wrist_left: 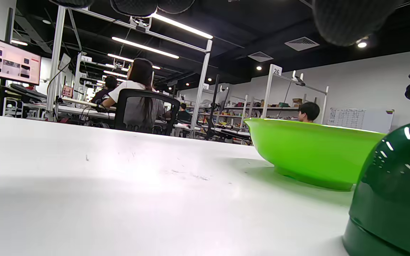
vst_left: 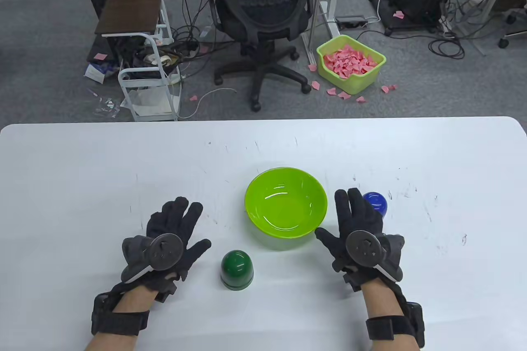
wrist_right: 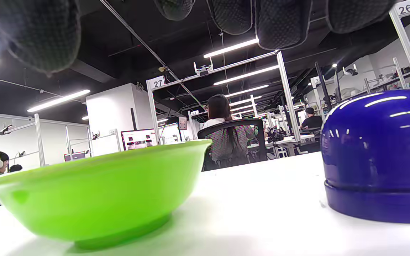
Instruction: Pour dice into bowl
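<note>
Tabletop (vst_left: 123, 161): white, scuffed w/ small dark marks.

Bowl (vst_left: 286, 203): lime green, upright, near centre of tabletop, nothing visible inside from table view. Seen side-on in both wrist views, resting flat on its foot.

Green cup (vst_left: 236, 269): dark green domed dice cup, mouth down on tabletop, just in front of bowl and to its left, not touching it. No dice visible; contents cannot be told.

Blue cup (vst_left: 376, 202): blue domed dice cup, mouth down, to right of bowl, partly hidden in table view behind right hand. Right wrist view shows it standing flat on its rim band, apart from bowl. Contents not visible.

Left hand (vst_left: 171, 240): palm down over tabletop, left of green cup and apart from it. Fingers (vst_left: 185, 213) extended and spread, gripping nothing. Tracker on back of hand. Left wrist view: fingertips only at top edge, green cup close at lower right.

Right hand (vst_left: 362, 235): palm down, between bowl and blue cup. Fingers (vst_left: 350, 207) extended, fairly close together, holding nothing. Thumb tip near bowl rim; contact cannot be told. Fingers overlap blue cup in table view; right wrist view shows them above cup, clear gap.
</note>
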### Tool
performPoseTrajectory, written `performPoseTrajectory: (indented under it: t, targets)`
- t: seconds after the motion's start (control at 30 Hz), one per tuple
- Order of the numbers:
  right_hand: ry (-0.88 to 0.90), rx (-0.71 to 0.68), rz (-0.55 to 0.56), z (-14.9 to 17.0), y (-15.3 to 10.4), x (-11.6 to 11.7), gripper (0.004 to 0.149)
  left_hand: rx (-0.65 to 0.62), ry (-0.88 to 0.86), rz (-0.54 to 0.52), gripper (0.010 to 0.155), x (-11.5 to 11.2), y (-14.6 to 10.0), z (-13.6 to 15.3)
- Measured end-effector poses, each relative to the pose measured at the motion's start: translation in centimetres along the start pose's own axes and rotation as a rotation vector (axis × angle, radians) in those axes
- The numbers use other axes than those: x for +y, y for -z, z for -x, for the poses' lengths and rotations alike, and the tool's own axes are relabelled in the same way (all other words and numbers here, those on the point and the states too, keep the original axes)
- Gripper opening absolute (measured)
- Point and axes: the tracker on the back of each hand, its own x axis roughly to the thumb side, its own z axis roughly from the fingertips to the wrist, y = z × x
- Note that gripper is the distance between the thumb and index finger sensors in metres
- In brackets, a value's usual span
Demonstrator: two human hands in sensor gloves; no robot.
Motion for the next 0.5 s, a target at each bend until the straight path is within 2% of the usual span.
performPoseTrajectory:
  t: [0.5]
  targets:
    - [0.002, 0.020, -0.009, 0.07, -0.05, 0.01, 0.094, -0.015, -0.011, 0.013, 0.086, 0.06, 0.08, -0.50]
